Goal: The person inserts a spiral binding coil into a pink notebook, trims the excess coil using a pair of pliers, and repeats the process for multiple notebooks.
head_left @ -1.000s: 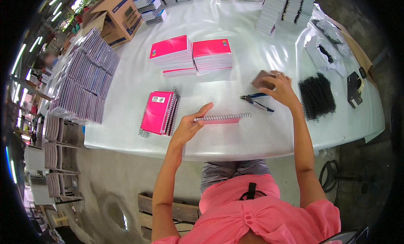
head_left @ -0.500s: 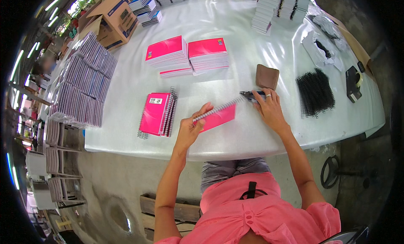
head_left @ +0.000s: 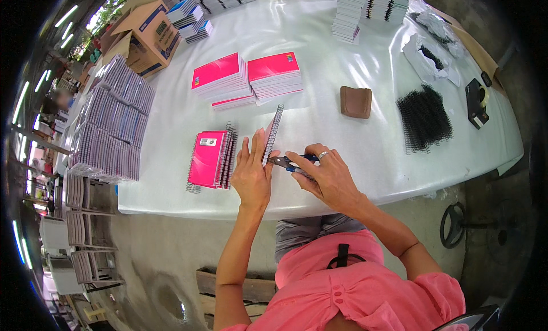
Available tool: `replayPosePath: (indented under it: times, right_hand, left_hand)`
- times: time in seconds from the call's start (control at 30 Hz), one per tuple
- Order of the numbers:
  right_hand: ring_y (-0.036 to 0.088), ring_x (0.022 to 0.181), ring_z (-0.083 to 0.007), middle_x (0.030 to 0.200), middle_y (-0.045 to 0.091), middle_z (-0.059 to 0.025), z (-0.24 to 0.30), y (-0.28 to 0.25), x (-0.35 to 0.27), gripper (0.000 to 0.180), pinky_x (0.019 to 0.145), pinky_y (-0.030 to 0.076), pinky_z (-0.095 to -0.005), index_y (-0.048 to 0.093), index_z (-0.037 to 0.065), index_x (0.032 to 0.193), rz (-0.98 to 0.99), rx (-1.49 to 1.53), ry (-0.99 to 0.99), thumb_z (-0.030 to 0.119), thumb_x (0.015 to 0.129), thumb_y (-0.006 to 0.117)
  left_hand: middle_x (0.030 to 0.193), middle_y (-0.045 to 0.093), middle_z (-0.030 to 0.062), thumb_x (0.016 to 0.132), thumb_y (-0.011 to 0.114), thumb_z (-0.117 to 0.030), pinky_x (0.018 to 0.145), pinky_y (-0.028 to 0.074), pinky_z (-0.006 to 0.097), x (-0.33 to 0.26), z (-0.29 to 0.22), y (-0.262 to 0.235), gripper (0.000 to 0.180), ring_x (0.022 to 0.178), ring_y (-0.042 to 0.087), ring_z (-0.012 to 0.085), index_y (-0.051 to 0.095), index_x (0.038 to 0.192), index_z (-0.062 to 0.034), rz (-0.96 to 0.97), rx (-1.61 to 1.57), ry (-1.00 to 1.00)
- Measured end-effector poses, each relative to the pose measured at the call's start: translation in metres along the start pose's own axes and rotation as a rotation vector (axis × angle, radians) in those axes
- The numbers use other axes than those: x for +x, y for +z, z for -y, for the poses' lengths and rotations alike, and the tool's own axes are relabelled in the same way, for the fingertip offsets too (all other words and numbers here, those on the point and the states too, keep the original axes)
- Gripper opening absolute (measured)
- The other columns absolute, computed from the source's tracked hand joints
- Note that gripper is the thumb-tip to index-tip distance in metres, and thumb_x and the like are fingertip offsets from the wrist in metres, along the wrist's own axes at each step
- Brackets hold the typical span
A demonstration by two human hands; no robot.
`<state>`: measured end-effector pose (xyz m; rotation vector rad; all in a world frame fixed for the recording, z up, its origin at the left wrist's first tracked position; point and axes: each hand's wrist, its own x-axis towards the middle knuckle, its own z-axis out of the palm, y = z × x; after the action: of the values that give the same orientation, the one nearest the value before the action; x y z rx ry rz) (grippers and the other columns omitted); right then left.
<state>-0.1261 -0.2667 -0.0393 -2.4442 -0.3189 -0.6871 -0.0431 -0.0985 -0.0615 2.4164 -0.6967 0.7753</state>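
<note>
My left hand (head_left: 252, 175) grips a pink spiral notebook (head_left: 273, 131), stood nearly on edge with its black coil facing right. In my right hand (head_left: 328, 177) is a pair of pliers (head_left: 290, 163) with dark blue handles; the jaws meet the near end of the coil beside my left fingers. Whether the jaws are closed on the wire is too small to tell. Left of my left hand lies a small pile of pink spiral notebooks (head_left: 206, 159). Beyond the hands stand two stacks of pink-covered pads (head_left: 274, 74) that show no coils.
A brown block-like piece (head_left: 356, 102) lies beyond my right hand. Farther right are a heap of black coils (head_left: 424, 118) and a tape dispenser (head_left: 475, 104). Wrapped notebook stacks (head_left: 108, 131) line the left edge, near an open cardboard box (head_left: 151, 37). More stacks (head_left: 345, 14) stand at the back.
My right hand has moved left and nearer with the pliers, up to the coil's end. The notebook has been turned from lying slanted to standing on edge.
</note>
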Motion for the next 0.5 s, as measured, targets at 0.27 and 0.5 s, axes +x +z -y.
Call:
replayPosePath:
  times: [0.27,0.5]
  right_hand:
    - [0.059,0.081,-0.0260,0.095,0.057,-0.0125,0.007,0.001,0.004,0.037,0.069,0.046,-0.0363,0.062,0.015,0.122,0.011,-0.013,-0.044,0.023,0.086,0.068]
    - [0.060,0.067,-0.0151,0.083,0.059,-0.0096,-0.007,-0.016,0.032,0.026,0.056,0.047,-0.0300,0.062,0.006,0.114,0.746,0.880,0.571,0.025,0.099,0.052]
  left_hand:
    - [0.122,0.065,0.0082,0.078,0.075,-0.027,0.089,0.051,0.041,0.002,0.003,-0.002,0.064,0.112,0.061,0.0351,0.052,0.136,-0.0115,-0.029,0.057,0.022]
    - [0.117,0.066,0.0104,0.081,0.073,-0.026,0.087,0.051,0.041,0.003,0.009,-0.014,0.056,0.108,0.062,0.0328,0.057,0.133,-0.0146,-0.063,0.098,0.050]
